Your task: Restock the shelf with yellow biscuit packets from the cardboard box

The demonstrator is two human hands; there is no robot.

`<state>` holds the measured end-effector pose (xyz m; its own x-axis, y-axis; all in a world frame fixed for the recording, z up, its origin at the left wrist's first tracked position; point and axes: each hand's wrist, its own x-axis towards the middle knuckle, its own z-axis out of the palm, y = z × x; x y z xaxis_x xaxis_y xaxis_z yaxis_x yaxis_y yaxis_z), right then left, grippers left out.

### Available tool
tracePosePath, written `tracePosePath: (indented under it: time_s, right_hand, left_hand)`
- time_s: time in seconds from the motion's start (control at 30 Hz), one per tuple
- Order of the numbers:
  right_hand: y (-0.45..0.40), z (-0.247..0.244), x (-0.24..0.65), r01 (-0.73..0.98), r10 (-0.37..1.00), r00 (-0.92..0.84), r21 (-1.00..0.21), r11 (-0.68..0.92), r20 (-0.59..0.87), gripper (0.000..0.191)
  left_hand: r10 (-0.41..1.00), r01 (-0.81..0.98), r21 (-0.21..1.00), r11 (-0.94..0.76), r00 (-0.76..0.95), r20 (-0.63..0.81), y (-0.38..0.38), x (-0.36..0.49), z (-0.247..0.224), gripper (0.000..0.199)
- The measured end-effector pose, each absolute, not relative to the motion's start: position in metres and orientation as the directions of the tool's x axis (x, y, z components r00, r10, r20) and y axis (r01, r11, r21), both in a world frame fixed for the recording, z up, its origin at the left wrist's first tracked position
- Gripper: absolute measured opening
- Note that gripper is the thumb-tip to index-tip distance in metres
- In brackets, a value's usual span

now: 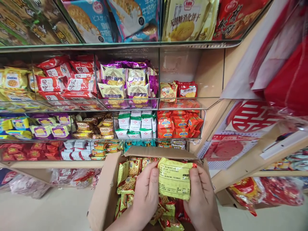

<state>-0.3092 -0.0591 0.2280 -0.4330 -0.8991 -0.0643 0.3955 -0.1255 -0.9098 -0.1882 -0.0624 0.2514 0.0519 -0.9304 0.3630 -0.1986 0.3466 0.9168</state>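
Observation:
Between my two hands is a small yellow snack packet (174, 179), its printed back turned toward me. My left hand (147, 189) pinches its left edge, thumb on top. At the right edge, near a red corner, my right hand (201, 195) grips it the same way. Below the hands stands an open cardboard box (102, 195) with its flaps spread. Inside it lie several similar yellow packets (127, 184), some showing a nut-like picture, and some red ones partly hidden by my hands.
Ahead, clear-fronted shelf bins hold red packets (179, 123), green-and-white packets (136, 123) and purple-and-cream biscuit packets (125, 83). One bin at right (183, 67) has a few packets at its bottom. A wooden side panel (211, 77) and red hanging goods (288, 70) stand to the right.

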Motion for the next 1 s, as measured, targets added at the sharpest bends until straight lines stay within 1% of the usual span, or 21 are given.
tracePosePath:
  time_s: [0.1,0.23,0.4,0.47,0.6,0.7,0.77,0.9,1.0]
  right_hand:
    - [-0.058,0.238,-0.310,0.347,-0.895,-0.442,-0.932,-0.108,-0.061,0.033]
    - [-0.057,0.245,-0.310,0.293,-0.891,-0.452,-0.950,-0.111,-0.035,0.035]
    - [-0.060,0.245,-0.308,0.338,-0.872,-0.484,-0.935,-0.102,-0.080,0.037]
    - [-0.062,0.247,-0.308,0.336,-0.862,-0.499,-0.937,-0.098,-0.089,0.037]
    - [-0.063,0.250,-0.308,0.283,-0.866,-0.497,-0.953,-0.107,-0.050,0.035]
    - [-0.062,0.248,-0.308,0.330,-0.883,-0.462,-0.940,-0.081,-0.086,0.034]
    - [-0.061,0.246,-0.308,0.354,-0.875,-0.471,-0.933,-0.072,-0.111,0.036]
    - [-0.058,0.250,-0.307,0.295,-0.880,-0.459,-0.955,-0.021,-0.122,0.037]
    - [-0.055,0.256,-0.304,0.294,-0.877,-0.466,-0.955,-0.031,-0.115,0.036]
  left_hand:
    - [-0.929,-0.213,0.916,0.341,0.070,0.362,-0.064,-0.188,0.251,0.028]
    - [-0.933,-0.206,0.918,0.339,0.052,0.356,-0.066,-0.188,0.249,0.029]
    - [-0.901,-0.237,0.886,0.399,0.076,0.426,-0.066,-0.189,0.247,0.027]
    - [-0.908,-0.230,0.894,0.386,0.075,0.411,-0.066,-0.189,0.248,0.027]
    - [-0.940,-0.190,0.929,0.319,0.063,0.335,-0.066,-0.188,0.251,0.029]
    - [-0.954,-0.177,0.944,0.278,0.062,0.292,-0.065,-0.186,0.252,0.030]
    - [-0.958,-0.174,0.947,0.268,0.051,0.281,-0.064,-0.185,0.251,0.031]
    - [-0.960,-0.196,0.946,0.257,0.063,0.274,-0.063,-0.183,0.246,0.033]
    - [-0.959,-0.211,0.945,0.252,0.074,0.272,-0.063,-0.184,0.243,0.034]
